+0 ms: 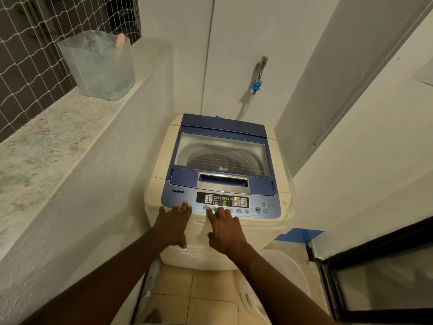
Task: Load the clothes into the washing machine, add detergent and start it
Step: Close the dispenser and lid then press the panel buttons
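Observation:
A cream top-loading washing machine (161, 160) with a blue lid (222, 127) stands against the wall, lid closed; through its window the drum shows dimly. The control panel (269, 207) is lit, with a green character on its display (224, 203). My left hand (172, 225) rests with straight fingers on the panel's left front edge. My right hand (226, 229) reaches to the row of round buttons, index finger extended onto one at the left of the row. No clothes can be made out.
A translucent plastic container (98, 64) stands on the stone ledge (46, 141) at the left, below netting. A tap with a blue hose connector (256, 84) is on the wall behind. A pale tub (281, 277) sits on the tiled floor at the right, beside a dark-framed door (379, 277).

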